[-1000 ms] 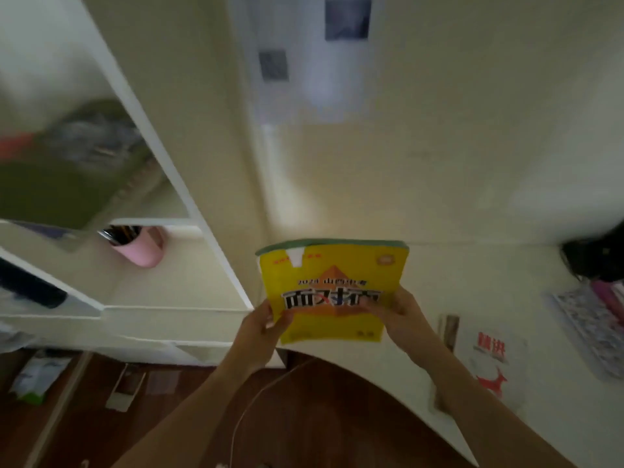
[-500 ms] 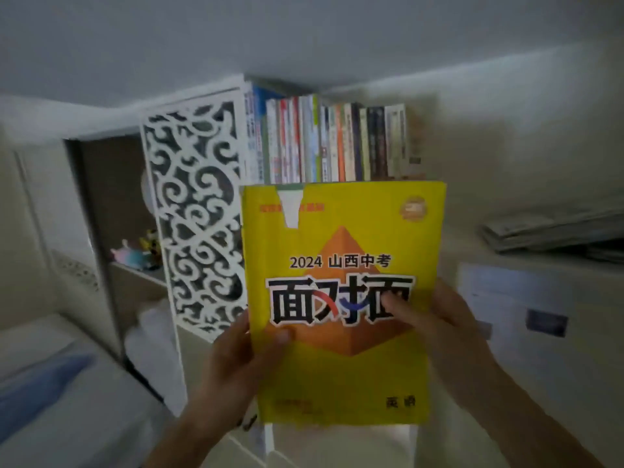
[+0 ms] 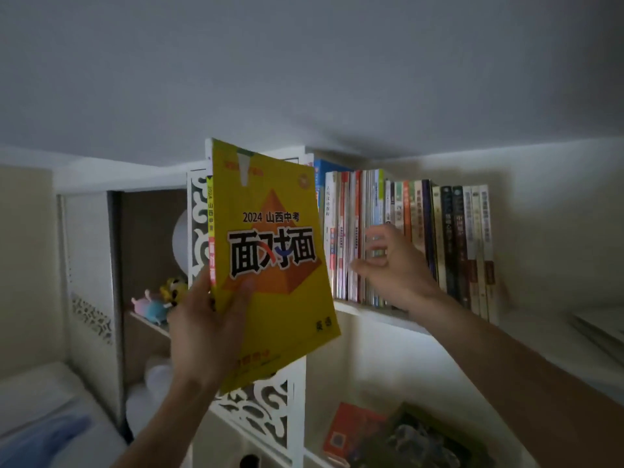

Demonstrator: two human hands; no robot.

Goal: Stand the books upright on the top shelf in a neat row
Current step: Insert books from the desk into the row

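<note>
The left hand (image 3: 206,329) grips a yellow workbook (image 3: 270,258) with an orange pyramid cover, held upright. The right hand (image 3: 391,265), fingers loosely spread, reaches the row of shelved books (image 3: 422,238).

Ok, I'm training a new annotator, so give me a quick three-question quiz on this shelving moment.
1. True or false: the yellow book is held by the left hand alone.
2. Where is the right hand? A) gripping the yellow book B) at the row of upright books on the top shelf C) on the plush toys
3. Fill in: the yellow book's cover shows the year ____.

Key: 1 true; 2 B; 3 2024.
</note>
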